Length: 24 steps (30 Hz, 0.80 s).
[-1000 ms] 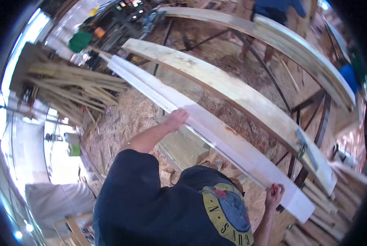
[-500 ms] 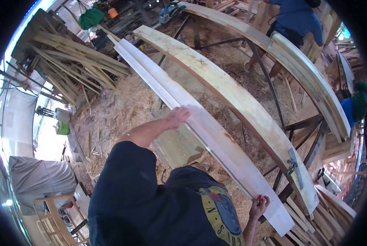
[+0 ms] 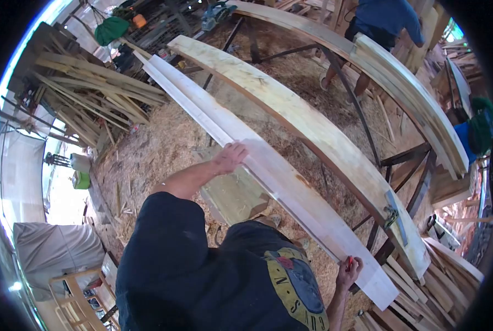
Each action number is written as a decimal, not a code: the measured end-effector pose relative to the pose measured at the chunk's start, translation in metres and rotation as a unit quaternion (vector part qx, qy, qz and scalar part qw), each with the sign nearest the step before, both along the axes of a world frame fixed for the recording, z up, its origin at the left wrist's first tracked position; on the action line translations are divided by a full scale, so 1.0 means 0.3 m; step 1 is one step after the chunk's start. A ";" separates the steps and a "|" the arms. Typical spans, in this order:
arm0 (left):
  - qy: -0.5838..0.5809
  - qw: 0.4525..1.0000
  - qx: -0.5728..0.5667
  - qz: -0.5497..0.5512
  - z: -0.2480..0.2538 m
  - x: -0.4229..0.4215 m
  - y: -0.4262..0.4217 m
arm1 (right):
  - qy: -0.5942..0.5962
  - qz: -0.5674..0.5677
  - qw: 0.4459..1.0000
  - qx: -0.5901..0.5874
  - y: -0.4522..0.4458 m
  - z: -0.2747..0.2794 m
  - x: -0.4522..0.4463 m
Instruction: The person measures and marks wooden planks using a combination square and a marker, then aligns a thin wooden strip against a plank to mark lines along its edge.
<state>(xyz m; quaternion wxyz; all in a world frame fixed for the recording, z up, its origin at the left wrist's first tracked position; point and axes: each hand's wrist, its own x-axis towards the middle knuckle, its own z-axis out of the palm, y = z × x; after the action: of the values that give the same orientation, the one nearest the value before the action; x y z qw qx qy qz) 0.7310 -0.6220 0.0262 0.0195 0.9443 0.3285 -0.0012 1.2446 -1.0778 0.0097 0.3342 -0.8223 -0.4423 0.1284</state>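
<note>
A long pale wooden plank (image 3: 282, 168) runs diagonally in front of me, with a narrow straight wooden strip (image 3: 202, 118) lying along its near edge. My left hand (image 3: 231, 158) is closed over the strip and the plank's edge near the middle, fingers on top. Toward the plank's lower right end, my right hand (image 3: 348, 272) is closed around a small red pencil (image 3: 350, 261), resting at the near edge. Most of the pencil is hidden by the fingers.
Beyond the plank lies a wide curved timber (image 3: 290, 102) with a clamp (image 3: 390, 216) at its right end. Stacked curved boards (image 3: 417, 105) rest on a dark metal frame (image 3: 346, 88). A co-worker in blue (image 3: 387, 22) stands behind. Lumber (image 3: 92, 88) is piled at left; sawdust covers the floor.
The view has shifted slightly. My right hand stays near the plank's edge with the pencil, and my left hand keeps its hold. The co-worker has changed posture, an arm now showing.
</note>
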 end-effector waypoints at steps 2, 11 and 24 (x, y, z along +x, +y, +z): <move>-0.002 1.000 -0.002 0.003 -0.012 -0.009 0.000 | 0.012 -0.006 1.000 -0.002 0.002 0.005 -0.004; 0.001 1.000 0.025 -0.005 -0.028 -0.025 0.004 | -0.001 -0.004 1.000 0.003 0.018 0.024 -0.011; 0.004 1.000 0.005 -0.001 -0.042 -0.026 0.009 | -0.005 -0.020 1.000 -0.009 0.024 0.050 -0.031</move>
<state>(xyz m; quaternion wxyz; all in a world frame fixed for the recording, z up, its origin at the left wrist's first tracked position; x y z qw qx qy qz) 0.7231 -0.6194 0.0135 0.0135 0.9448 0.3274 -0.0029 1.2352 -1.0706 0.0248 0.3266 -0.8346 -0.4267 0.1216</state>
